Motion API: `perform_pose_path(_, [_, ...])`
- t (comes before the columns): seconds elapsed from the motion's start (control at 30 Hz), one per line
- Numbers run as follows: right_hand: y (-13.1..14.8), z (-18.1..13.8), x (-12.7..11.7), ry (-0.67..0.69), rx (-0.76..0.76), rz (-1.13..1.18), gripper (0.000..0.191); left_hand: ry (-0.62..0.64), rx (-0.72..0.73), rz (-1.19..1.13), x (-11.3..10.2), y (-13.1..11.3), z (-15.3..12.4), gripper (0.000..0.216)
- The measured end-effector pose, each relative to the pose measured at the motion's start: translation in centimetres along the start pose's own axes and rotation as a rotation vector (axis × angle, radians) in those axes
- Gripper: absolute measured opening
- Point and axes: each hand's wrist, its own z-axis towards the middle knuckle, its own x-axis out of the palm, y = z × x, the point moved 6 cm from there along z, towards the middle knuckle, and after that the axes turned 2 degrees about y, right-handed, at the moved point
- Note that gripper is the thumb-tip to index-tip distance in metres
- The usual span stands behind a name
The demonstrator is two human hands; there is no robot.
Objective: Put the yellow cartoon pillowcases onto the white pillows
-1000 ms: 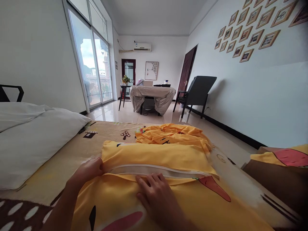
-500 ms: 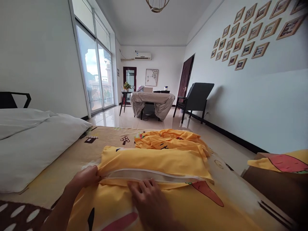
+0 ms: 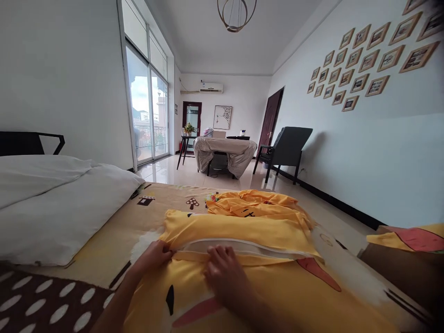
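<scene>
A yellow pillowcase [image 3: 243, 227] with a carrot print lies across the bed before me, and a pale pillow [image 3: 256, 248] shows through the long slit in it. At the slit's left end, my left hand [image 3: 155, 256] pinches the case's edge. My right hand [image 3: 227, 273] is closed over the near edge of the slit, around its middle; the fingertips are partly hidden. A white zip strip runs along the opening. Just beyond the case lies a crumpled yellow cloth [image 3: 256, 203].
A patterned bedsheet [image 3: 118, 231] spreads under everything. White bedding [image 3: 69, 212] is heaped at left. On the right, a brown box [image 3: 391, 259] has yellow cloth on top. Farther off stand a dark chair [image 3: 291, 145] and a covered table [image 3: 225, 145].
The view has shifted, so the scene sits further right. My right hand has drawn its fingers in from a looser spread on the slit's near edge. My left hand stays at the left end.
</scene>
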Motion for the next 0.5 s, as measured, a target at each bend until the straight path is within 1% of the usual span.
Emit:
perform_pose_path(0.07, [2.4,2.5,-0.1,0.098,-0.070,0.003,0.017,-0.021,0.011,-0.026,-0.1,0.0,0.1,0.022])
perform_pose_path(0.13, [4.6,5.1,0.0,0.192,-0.105,0.028,0.016,-0.039,0.012,-0.039,-0.3,0.0,0.1,0.020])
perform_pose_path(0.17, [5.4,6.3,0.2,0.227,-0.092,0.055,0.016,-0.045,0.011,-0.043,-0.3,0.1,0.0,0.018])
perform_pose_path(0.23, [6.4,8.3,1.0,0.277,0.001,0.124,0.017,-0.048,0.015,-0.052,-0.3,0.1,-0.1,0.018])
perform_pose_path(0.33, [6.5,9.6,2.8,0.296,0.175,0.195,0.022,-0.050,0.026,-0.072,-0.5,0.1,-0.3,0.021])
perform_pose_path(0.4, [6.3,9.5,4.1,0.286,0.247,0.202,0.025,-0.057,0.027,-0.084,-0.8,0.1,-0.4,0.023])
perform_pose_path(0.5, [5.5,9.1,5.5,0.268,0.343,0.241,0.022,-0.060,0.042,-0.102,-1.5,0.0,-0.7,0.024])
